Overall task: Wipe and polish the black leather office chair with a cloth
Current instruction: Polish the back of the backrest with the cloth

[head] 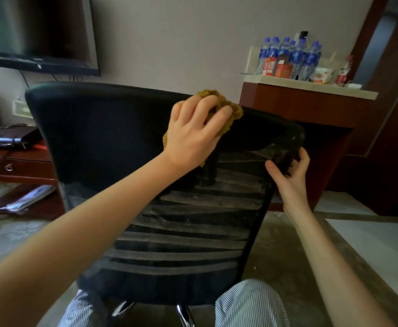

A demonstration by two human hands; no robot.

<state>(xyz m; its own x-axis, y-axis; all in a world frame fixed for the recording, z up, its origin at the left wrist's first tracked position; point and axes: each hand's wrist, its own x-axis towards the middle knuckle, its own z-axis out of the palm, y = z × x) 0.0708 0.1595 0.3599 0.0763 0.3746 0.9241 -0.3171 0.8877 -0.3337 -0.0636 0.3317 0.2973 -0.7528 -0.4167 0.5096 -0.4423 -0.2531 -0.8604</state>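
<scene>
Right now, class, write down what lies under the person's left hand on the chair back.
A bunched mustard cloth lies under the left hand, pressed on the black chair back's top. The palm covers the cloth's middle and the leather beneath.

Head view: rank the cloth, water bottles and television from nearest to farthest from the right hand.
1. cloth, in the left hand on the chair top.
2. water bottles, on the counter, upper right.
3. television, on the wall, far left.
</scene>
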